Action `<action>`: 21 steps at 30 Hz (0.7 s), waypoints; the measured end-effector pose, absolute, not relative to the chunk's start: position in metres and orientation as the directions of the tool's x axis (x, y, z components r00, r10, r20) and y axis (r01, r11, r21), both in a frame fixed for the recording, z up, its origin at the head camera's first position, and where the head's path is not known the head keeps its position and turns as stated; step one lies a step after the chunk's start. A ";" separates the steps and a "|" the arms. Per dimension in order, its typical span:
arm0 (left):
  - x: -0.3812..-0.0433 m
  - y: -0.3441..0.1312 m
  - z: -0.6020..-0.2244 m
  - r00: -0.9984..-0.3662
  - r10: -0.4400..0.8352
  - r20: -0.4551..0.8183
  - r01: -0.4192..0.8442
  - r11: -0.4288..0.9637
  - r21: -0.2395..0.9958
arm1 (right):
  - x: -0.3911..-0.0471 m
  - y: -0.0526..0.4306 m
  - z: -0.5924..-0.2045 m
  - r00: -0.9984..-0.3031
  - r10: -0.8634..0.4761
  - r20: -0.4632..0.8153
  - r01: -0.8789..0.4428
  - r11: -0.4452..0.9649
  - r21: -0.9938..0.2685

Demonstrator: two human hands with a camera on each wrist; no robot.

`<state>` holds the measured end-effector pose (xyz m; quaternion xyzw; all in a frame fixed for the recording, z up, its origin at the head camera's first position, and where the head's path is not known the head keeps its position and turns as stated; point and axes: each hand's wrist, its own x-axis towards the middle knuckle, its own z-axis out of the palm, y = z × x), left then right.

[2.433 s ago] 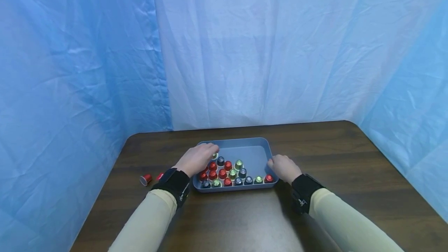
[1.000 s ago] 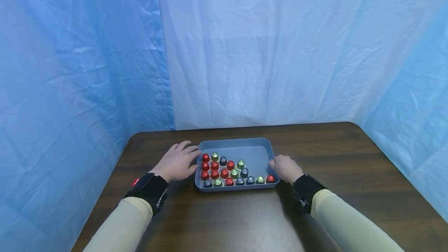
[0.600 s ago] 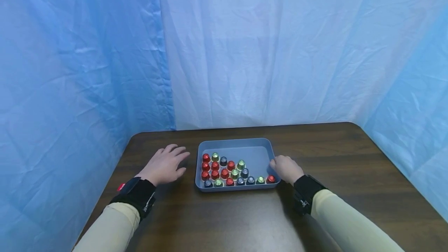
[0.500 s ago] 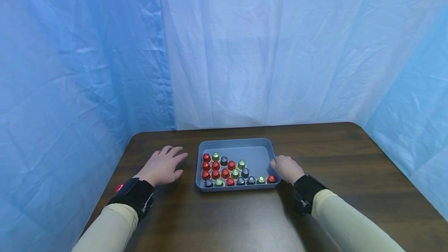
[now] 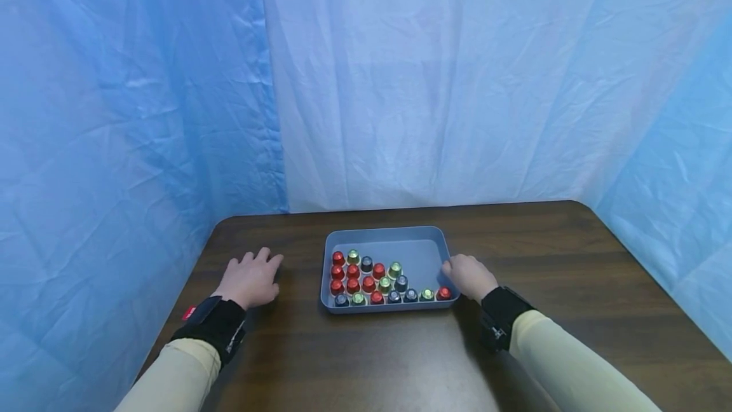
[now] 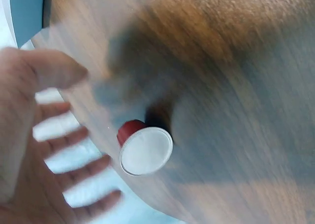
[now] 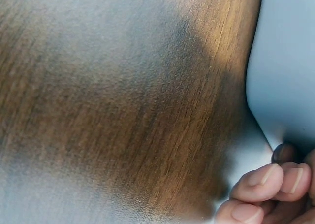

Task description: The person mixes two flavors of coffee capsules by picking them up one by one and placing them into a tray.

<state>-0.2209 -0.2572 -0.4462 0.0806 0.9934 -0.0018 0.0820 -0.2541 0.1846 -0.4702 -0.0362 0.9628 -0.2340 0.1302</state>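
My left hand [image 5: 248,278] hovers over the table left of the tray, fingers spread and holding nothing. In the left wrist view, a red coffee capsule [image 6: 146,150] lies on its side on the wood, pale lid facing the camera, apart from the left fingers [image 6: 83,172]. The head view hides this capsule behind the hand and wrist. At the right side of the blue-grey tray [image 5: 420,248], my right hand [image 5: 469,277] grips the wall, its fingertips [image 7: 258,182] curled against the outside. Red capsules [image 5: 368,284], green capsules [image 5: 394,269] and dark blue capsules [image 5: 401,283] stand lid-down in the tray.
The dark wooden table [image 5: 366,361] extends around the tray. Light blue cloth [image 5: 366,81] hangs behind the table and along both sides. Black bands [image 5: 214,326] circle both wrists; a small red tag [image 5: 189,313] shows at the left one.
My left hand has left the tray's far left corner and moved left over the table, uncovering the capsules there. The right hand and the tray have stayed put.
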 end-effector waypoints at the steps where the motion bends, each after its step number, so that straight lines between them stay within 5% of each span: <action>1: -0.221 -0.258 -0.446 -0.975 0.134 -0.178 0.134 0.991 0.011 | -0.254 0.184 -0.470 -0.963 -0.130 -0.235 -0.008 0.888 -0.460; 8: -0.218 -0.263 -0.451 -0.962 -0.006 -0.273 -0.011 1.000 0.016 | -0.252 0.184 -0.469 -0.961 -0.126 -0.247 0.003 0.886 -0.464; 21: -0.219 -0.268 -0.454 -0.948 -0.016 -0.318 -0.021 1.000 0.011 | -0.253 0.185 -0.468 -0.962 -0.125 -0.241 0.003 0.883 -0.468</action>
